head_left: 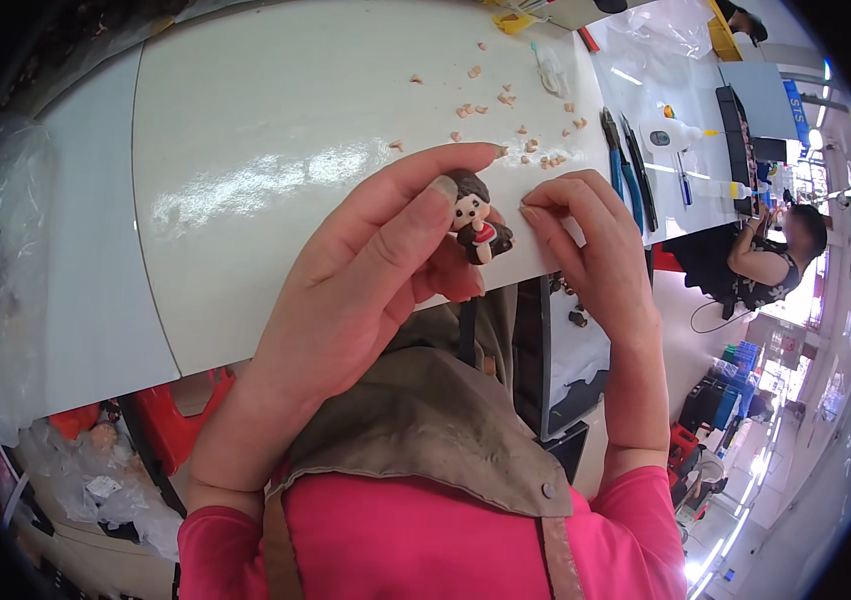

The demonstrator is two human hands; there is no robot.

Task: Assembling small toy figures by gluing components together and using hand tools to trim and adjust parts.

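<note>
Small doll figurine [476,222] pinched in left hand [366,280] over table [276,150].

Two hands, left [366,270] and right [591,245], were in view with one small figurine [476,222] between them. Two pairs of pliers [629,170] lay on the surface [266,150], with roughly twenty tan crumbs [506,98] scattered there.
</note>
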